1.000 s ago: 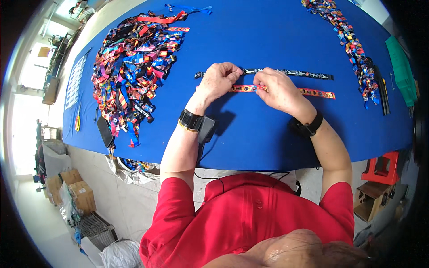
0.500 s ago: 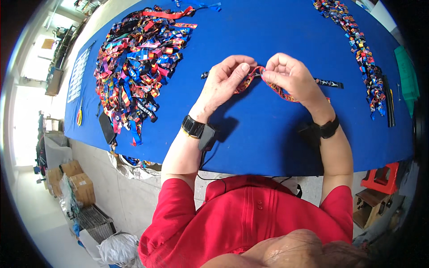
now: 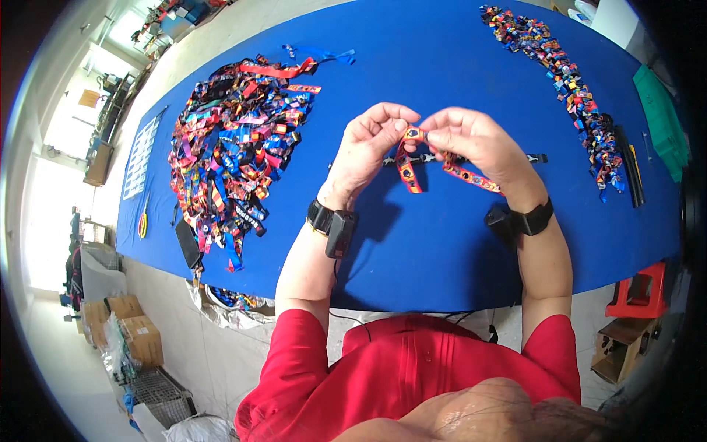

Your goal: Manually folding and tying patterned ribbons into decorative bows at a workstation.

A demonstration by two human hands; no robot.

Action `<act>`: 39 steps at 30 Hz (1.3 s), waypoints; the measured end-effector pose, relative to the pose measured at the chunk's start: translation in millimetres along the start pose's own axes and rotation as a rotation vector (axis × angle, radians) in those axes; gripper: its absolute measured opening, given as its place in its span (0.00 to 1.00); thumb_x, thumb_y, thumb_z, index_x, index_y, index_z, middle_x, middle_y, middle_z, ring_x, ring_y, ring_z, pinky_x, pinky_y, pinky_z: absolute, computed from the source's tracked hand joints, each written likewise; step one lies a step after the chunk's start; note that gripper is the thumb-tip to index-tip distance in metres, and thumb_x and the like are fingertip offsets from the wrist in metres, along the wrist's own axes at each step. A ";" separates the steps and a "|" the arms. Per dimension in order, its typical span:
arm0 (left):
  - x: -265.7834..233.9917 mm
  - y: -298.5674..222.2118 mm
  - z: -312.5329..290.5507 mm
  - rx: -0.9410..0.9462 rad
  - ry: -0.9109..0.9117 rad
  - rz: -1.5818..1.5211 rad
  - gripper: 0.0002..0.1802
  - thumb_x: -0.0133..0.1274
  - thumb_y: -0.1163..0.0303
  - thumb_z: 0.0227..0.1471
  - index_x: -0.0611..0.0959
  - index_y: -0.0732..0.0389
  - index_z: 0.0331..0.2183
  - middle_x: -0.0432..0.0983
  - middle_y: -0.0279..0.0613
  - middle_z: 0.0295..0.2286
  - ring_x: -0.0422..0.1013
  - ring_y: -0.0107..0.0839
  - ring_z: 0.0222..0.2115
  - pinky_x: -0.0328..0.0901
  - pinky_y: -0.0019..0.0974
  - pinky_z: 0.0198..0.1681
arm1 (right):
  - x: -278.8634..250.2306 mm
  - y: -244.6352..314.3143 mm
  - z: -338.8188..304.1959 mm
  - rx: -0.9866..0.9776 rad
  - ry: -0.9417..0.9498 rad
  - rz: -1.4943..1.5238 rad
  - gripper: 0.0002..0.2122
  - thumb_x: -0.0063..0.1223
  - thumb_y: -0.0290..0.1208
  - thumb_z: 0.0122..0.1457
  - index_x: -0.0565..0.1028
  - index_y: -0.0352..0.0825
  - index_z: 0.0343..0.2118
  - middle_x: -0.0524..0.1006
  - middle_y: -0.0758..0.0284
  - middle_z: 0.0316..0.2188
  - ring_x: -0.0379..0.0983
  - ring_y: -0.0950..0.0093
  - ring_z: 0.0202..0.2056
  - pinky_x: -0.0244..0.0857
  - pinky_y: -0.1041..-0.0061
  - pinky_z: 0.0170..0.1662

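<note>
Between my hands a red and yellow patterned ribbon strap (image 3: 416, 134) is held up over the blue table. My left hand (image 3: 373, 144) pinches it between thumb and forefinger. My right hand (image 3: 471, 144) grips the same strap a short way to the right, fingertips closed. One end dangles below my left fingers, and another stretch hangs beneath my right hand. Behind my hands a dark patterned strap (image 3: 536, 158) lies across the cloth, partly hidden by them. Each wrist wears a black band with a dark box.
A big heap of colourful straps (image 3: 236, 147) covers the left of the blue table (image 3: 412, 258). A long row of folded straps (image 3: 563, 81) runs along the right, near a green sheet (image 3: 660, 121) and a dark bar (image 3: 630, 166). Yellow-handled scissors (image 3: 143, 225) lie far left. A red stool (image 3: 637, 291) stands below.
The strap was a loop arched between my hands; now a short piece is stretched between my fingertips and one end hangs down. The whole view has shifted slightly.
</note>
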State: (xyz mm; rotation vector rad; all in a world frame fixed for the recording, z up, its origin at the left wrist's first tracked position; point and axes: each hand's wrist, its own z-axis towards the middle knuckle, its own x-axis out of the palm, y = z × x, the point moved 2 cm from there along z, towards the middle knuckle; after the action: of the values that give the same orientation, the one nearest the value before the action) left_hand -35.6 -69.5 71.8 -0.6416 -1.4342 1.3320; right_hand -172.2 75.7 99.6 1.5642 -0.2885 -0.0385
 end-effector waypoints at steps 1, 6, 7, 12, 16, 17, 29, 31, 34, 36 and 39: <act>1.7 3.8 0.9 -0.007 0.011 -0.008 0.12 0.52 0.70 0.61 0.78 0.64 0.44 0.79 0.37 0.31 0.75 0.24 0.30 0.69 0.28 0.37 | -5.7 -7.3 -0.9 0.034 0.022 0.014 0.11 0.55 0.30 0.62 0.75 0.28 0.43 0.79 0.66 0.37 0.71 0.84 0.33 0.67 0.83 0.40; 7.8 16.0 1.3 0.010 0.002 0.009 0.11 0.51 0.71 0.62 0.78 0.64 0.44 0.79 0.36 0.34 0.74 0.22 0.34 0.68 0.26 0.42 | -15.4 -8.8 1.4 0.008 0.041 -0.021 0.10 0.54 0.31 0.63 0.76 0.28 0.40 0.79 0.68 0.35 0.71 0.84 0.34 0.66 0.84 0.39; 8.4 15.3 -0.5 0.041 -0.018 -0.008 0.11 0.52 0.71 0.61 0.78 0.64 0.44 0.80 0.37 0.35 0.75 0.24 0.36 0.68 0.27 0.43 | -14.3 -8.5 2.3 0.011 0.036 -0.021 0.10 0.54 0.31 0.63 0.76 0.28 0.40 0.79 0.68 0.35 0.71 0.84 0.34 0.66 0.84 0.39; 4.0 23.7 -5.7 0.015 -0.013 0.003 0.12 0.53 0.74 0.60 0.76 0.65 0.46 0.80 0.42 0.39 0.76 0.27 0.41 0.68 0.28 0.47 | -10.0 -6.5 4.2 0.015 -0.099 -0.035 0.10 0.51 0.32 0.65 0.76 0.29 0.40 0.78 0.70 0.32 0.71 0.85 0.33 0.66 0.84 0.39; 0.7 38.5 -5.0 -0.036 -0.019 0.027 0.11 0.52 0.73 0.61 0.76 0.66 0.44 0.81 0.44 0.38 0.77 0.29 0.40 0.70 0.28 0.46 | -10.4 -17.0 8.6 0.020 -0.063 0.027 0.11 0.50 0.32 0.65 0.76 0.28 0.41 0.78 0.69 0.33 0.73 0.84 0.34 0.68 0.83 0.41; -0.8 41.1 -4.7 -0.023 -0.026 0.033 0.10 0.52 0.73 0.61 0.76 0.67 0.44 0.81 0.44 0.37 0.78 0.29 0.39 0.71 0.28 0.45 | -10.1 -19.1 9.7 0.027 -0.049 0.035 0.11 0.50 0.32 0.65 0.76 0.28 0.41 0.78 0.69 0.33 0.73 0.83 0.35 0.68 0.82 0.42; -8.9 48.1 -4.8 -0.080 -0.176 -0.019 0.10 0.54 0.70 0.60 0.80 0.66 0.40 0.81 0.42 0.32 0.77 0.26 0.30 0.73 0.30 0.36 | -12.3 -52.8 20.0 0.088 -0.083 -0.060 0.07 0.55 0.27 0.62 0.74 0.29 0.38 0.78 0.69 0.30 0.73 0.85 0.31 0.68 0.85 0.34; -8.4 49.5 -4.3 -0.082 -0.179 -0.030 0.10 0.55 0.70 0.59 0.80 0.66 0.40 0.81 0.41 0.31 0.77 0.25 0.30 0.73 0.30 0.35 | -12.1 -55.1 21.1 0.072 -0.083 -0.053 0.07 0.55 0.27 0.62 0.74 0.29 0.37 0.78 0.70 0.30 0.72 0.86 0.31 0.67 0.85 0.33; -10.2 51.2 -4.2 -0.020 -0.199 -0.022 0.09 0.55 0.71 0.59 0.80 0.66 0.38 0.81 0.40 0.30 0.76 0.24 0.29 0.73 0.29 0.34 | -11.3 -55.5 21.9 0.086 -0.110 -0.153 0.07 0.55 0.27 0.62 0.74 0.29 0.37 0.78 0.70 0.30 0.72 0.86 0.31 0.66 0.86 0.32; -8.5 50.6 -3.5 -0.030 -0.204 -0.008 0.08 0.55 0.72 0.58 0.79 0.66 0.37 0.81 0.40 0.29 0.76 0.24 0.28 0.72 0.29 0.33 | -12.0 -56.5 21.3 0.096 -0.087 -0.124 0.07 0.55 0.27 0.62 0.74 0.29 0.37 0.78 0.70 0.30 0.71 0.87 0.31 0.65 0.86 0.32; -6.7 46.8 -4.5 -0.062 -0.186 -0.017 0.08 0.55 0.71 0.59 0.80 0.66 0.38 0.80 0.39 0.29 0.76 0.23 0.28 0.72 0.28 0.33 | -11.2 -58.5 21.1 0.038 -0.102 -0.106 0.06 0.55 0.27 0.62 0.74 0.29 0.38 0.78 0.70 0.30 0.72 0.86 0.32 0.66 0.86 0.33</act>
State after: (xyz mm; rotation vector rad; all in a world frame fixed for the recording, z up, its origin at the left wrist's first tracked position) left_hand -41.1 -62.3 25.2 -0.5553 -1.6329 1.3666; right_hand -178.2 56.6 39.6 1.6165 -0.2881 -0.1969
